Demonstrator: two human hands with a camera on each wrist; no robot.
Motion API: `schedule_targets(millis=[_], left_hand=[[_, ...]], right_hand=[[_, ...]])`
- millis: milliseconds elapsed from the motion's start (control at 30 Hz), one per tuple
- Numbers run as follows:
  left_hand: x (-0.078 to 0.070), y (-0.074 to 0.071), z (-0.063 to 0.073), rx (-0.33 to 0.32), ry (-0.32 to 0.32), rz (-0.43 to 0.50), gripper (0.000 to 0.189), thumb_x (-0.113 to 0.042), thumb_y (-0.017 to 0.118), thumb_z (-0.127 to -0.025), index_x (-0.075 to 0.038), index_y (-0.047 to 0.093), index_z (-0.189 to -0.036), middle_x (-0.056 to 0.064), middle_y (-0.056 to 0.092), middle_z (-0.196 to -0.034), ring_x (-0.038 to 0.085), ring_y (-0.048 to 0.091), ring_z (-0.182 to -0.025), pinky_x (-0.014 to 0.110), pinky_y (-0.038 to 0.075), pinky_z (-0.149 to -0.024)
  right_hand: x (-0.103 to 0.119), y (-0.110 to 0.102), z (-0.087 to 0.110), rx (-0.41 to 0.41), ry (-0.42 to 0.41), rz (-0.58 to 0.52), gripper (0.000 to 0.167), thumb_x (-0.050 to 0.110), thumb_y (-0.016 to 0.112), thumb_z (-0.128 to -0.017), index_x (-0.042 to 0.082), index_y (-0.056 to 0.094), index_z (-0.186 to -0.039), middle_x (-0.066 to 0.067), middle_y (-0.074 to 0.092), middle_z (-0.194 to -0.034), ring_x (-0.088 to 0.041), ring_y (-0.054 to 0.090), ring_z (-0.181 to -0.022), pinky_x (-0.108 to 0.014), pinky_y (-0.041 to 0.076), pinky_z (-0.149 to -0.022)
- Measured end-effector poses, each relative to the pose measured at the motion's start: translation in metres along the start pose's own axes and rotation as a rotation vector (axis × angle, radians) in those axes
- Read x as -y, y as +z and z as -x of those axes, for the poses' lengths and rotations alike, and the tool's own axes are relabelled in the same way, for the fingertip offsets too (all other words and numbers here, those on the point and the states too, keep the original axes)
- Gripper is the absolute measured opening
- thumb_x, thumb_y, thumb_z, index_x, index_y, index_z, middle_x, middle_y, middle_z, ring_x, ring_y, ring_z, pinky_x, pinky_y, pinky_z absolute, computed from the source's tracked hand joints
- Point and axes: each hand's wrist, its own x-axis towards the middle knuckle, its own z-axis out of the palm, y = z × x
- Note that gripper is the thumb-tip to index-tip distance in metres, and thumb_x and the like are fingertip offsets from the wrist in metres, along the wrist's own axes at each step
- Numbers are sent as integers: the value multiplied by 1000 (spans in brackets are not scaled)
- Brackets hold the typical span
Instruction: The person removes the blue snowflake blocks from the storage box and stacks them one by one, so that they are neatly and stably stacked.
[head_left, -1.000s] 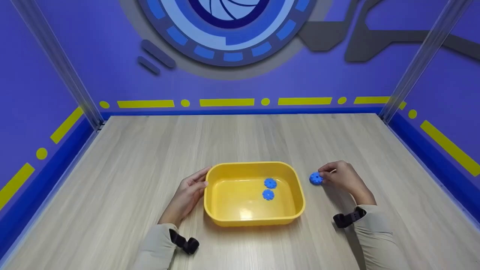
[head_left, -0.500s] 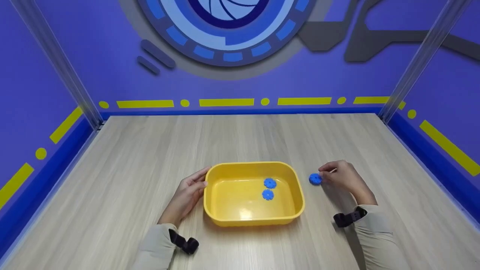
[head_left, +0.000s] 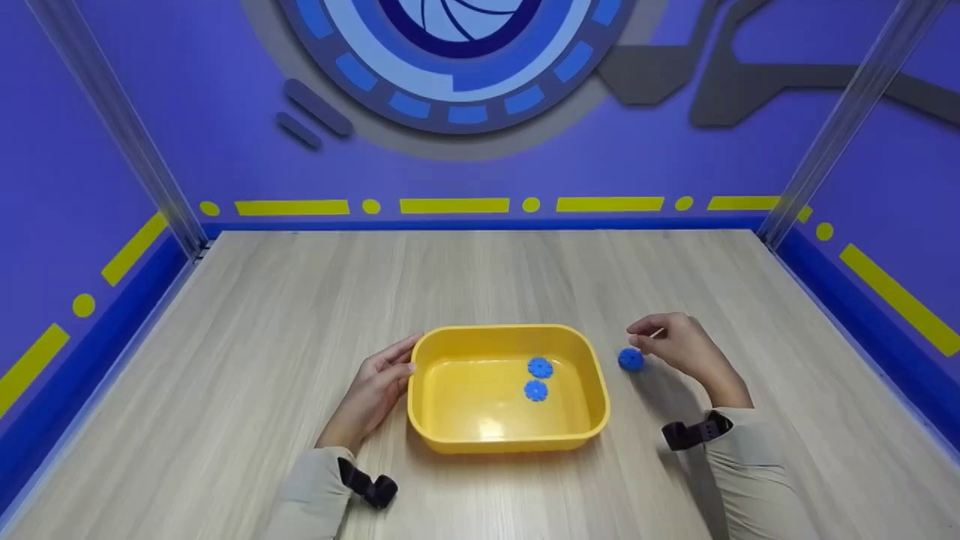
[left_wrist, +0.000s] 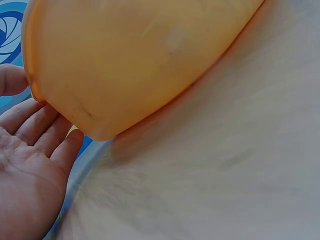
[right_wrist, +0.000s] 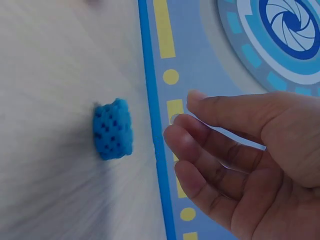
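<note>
A yellow plastic basin stands on the table, two blue notched discs lying flat on the right part of its floor: one disc farther back, the other disc just in front. My left hand grips the basin's left rim, thumb on top and fingers along the outer wall; the left wrist view shows these fingers below the rim. To the basin's right, a short stack of blue notched discs rests on the table. Behind and above it hovers my right hand, holding nothing, fingertips apart from the stack.
The wood-grain table runs back to a blue panel wall with yellow marks. Side panels and clear corner posts bound it left and right. A black wrist strap with a camera sits on each sleeve.
My right hand has let go of the disc stack and lifted slightly up and back from it. The stack stays on the table. My left hand and the basin have not moved.
</note>
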Motion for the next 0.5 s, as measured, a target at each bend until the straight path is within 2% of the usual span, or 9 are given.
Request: schedule_targets(millis=[233,500], left_hand=[[1,0,0,8,3,11,62,3,50,-90,9,25,-147,26,26,-154,19,45,-132,27,44,-105],[-1,0,0,10,4,16,62,3,50,-90,9,25,-147,26,25,-154,18,44,-133,26,44,-105]], right_hand=[[24,-5,-5,24,-37,42,24,13,65,-90,0,69,-110,-17,70,-100,-24,65,-86,-37,58,-77],[52,-3,-11,91,-103,82,21,9,65,-89,3,70,-109,-13,71,-98,-23,65,-86,-37,59,-79]])
